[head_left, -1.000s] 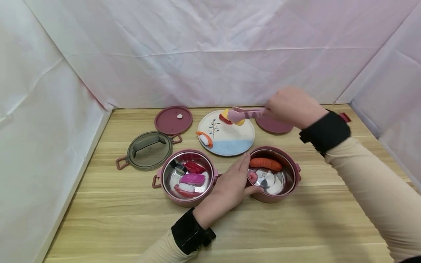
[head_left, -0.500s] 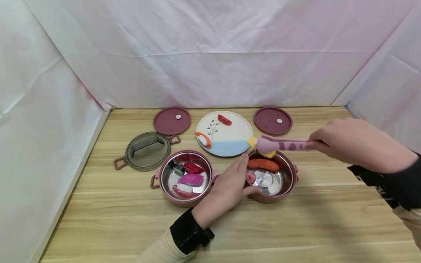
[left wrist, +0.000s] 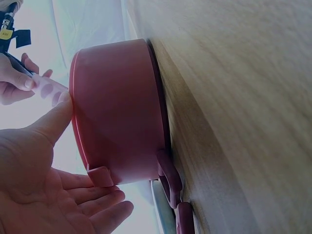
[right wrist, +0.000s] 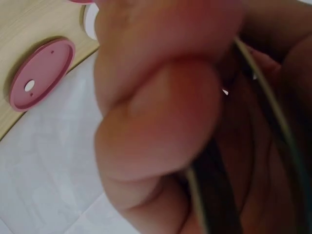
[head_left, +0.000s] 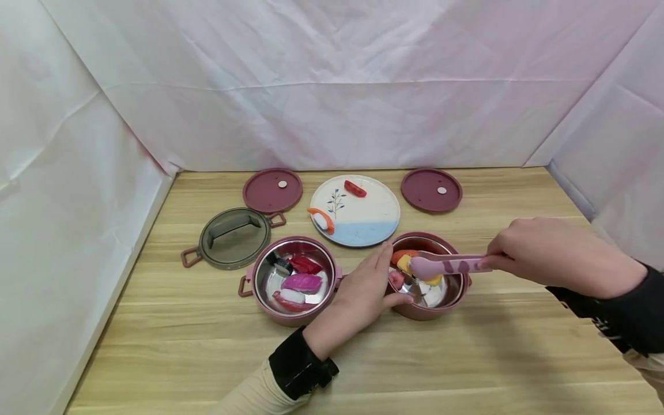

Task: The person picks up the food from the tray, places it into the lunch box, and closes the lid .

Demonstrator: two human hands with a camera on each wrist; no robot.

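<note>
My right hand (head_left: 557, 256) grips pink tongs (head_left: 464, 264) with darker spots. Their tips hold a yellow piece of toy food (head_left: 404, 263) inside the right-hand pot (head_left: 422, 313). In that pot lie an orange sausage-shaped piece (head_left: 400, 253), partly covered, and a small pink piece (head_left: 396, 280). My left hand (head_left: 361, 286) steadies this pot from its left, fingers stretched along the side. In the left wrist view its thumb touches the rim of the dark-red pot (left wrist: 119, 107). In the right wrist view, curled fingers (right wrist: 156, 112) close around the tongs' dark handle (right wrist: 214, 190).
A second pot (head_left: 290, 318) with several toy food pieces stands left of my left hand. Behind are a plate (head_left: 370, 210) bearing a red piece (head_left: 355, 188) and an orange-and-white sushi (head_left: 322, 221), two dark-red lids (head_left: 272, 199), and a grey handled lid (head_left: 238, 246).
The tongs have carried the yellow piece from the plate toward me and down into the right-hand pot. The red piece stays on the plate. My left hand has kept its place.
</note>
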